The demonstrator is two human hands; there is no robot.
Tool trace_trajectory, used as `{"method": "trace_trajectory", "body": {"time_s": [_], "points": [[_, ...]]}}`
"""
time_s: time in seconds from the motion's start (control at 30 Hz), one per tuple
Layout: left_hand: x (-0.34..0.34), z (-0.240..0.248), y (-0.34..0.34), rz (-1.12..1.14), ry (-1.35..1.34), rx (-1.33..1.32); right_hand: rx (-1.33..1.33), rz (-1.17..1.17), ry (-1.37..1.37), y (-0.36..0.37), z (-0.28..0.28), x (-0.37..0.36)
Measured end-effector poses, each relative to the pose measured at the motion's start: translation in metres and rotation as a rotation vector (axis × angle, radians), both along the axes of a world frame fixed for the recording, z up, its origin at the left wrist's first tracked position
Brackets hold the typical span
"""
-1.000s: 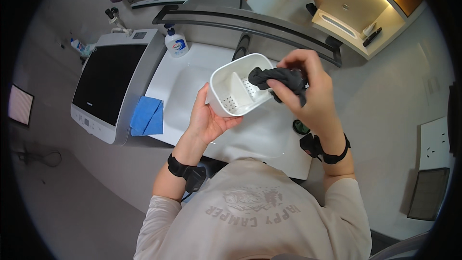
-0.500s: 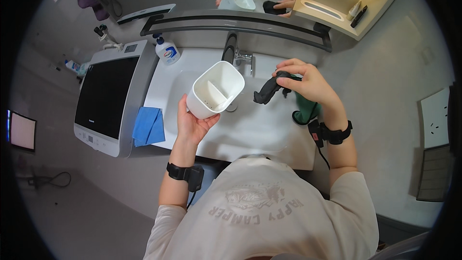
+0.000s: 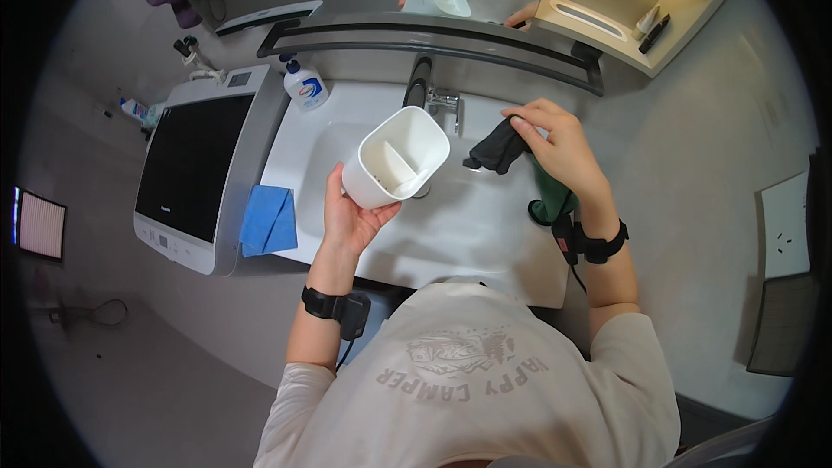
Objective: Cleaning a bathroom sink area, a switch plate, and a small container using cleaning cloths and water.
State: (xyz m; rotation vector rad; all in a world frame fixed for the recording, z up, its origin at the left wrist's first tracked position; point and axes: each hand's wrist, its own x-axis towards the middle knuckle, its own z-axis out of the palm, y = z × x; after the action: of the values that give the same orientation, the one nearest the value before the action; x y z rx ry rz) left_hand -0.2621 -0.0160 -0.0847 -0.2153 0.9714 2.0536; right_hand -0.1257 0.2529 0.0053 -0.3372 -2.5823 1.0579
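Observation:
Tilted in my left hand (image 3: pixel 355 218) is a white plastic holder (image 3: pixel 368 180) with an inner divider, its opening facing up toward me. Small dark specks show on its inside near the divider. My fingers wrap its lower side. A crumpled black cloth (image 3: pixel 500 147) hangs from my right hand (image 3: pixel 555 143), pinched between thumb and fingers above the right side of the white sink (image 3: pixel 468 251). Beneath my right wrist a dark green cloth (image 3: pixel 552 195) lies on the basin's right edge, partly hidden by the hand.
A dark faucet (image 3: pixel 419 82) rises behind the holder, below a dark towel bar (image 3: pixel 416 42) and mirror. At the back left stands a pump soap bottle (image 3: pixel 306 88). A folded blue cloth (image 3: pixel 269 221) hangs over the left counter edge beside a small washing machine (image 3: pixel 204 169).
My right hand has shifted its hold on the black cloth, which now hangs in a more gathered, broader fold. The holder has moved slightly up and right in view.

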Motion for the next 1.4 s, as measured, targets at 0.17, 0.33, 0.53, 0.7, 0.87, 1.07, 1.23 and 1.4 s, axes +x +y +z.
{"method": "trace_trajectory", "body": {"time_s": [0.17,0.33,0.53,0.7,0.87,1.07,1.23,1.4], "points": [[-0.002,0.000,-0.002,-0.012,0.017,-0.033,0.436,-0.104,0.236,0.002,0.008,-0.002],[-0.003,-0.001,0.002,-0.014,0.014,-0.014,-0.187,-0.084,0.464,0.006,0.011,-0.010],[0.000,0.002,0.010,-0.044,-0.016,-0.041,-0.692,-0.009,0.476,-0.038,0.069,-0.014],[-0.002,-0.001,0.011,-0.101,-0.051,0.058,-0.627,0.193,0.554,-0.056,0.070,-0.025],[-0.001,0.004,0.006,-0.114,-0.053,0.056,-0.140,0.364,0.434,-0.063,0.054,-0.027],[0.001,0.010,0.004,-0.070,-0.042,-0.021,0.536,0.087,0.795,-0.046,0.053,-0.033],[-0.006,-0.003,0.000,-0.054,0.002,-0.046,0.578,-0.238,0.745,-0.031,0.066,-0.028],[-0.006,-0.004,0.000,-0.048,0.013,-0.066,0.844,-0.309,0.723,-0.025,0.071,-0.027]]}}
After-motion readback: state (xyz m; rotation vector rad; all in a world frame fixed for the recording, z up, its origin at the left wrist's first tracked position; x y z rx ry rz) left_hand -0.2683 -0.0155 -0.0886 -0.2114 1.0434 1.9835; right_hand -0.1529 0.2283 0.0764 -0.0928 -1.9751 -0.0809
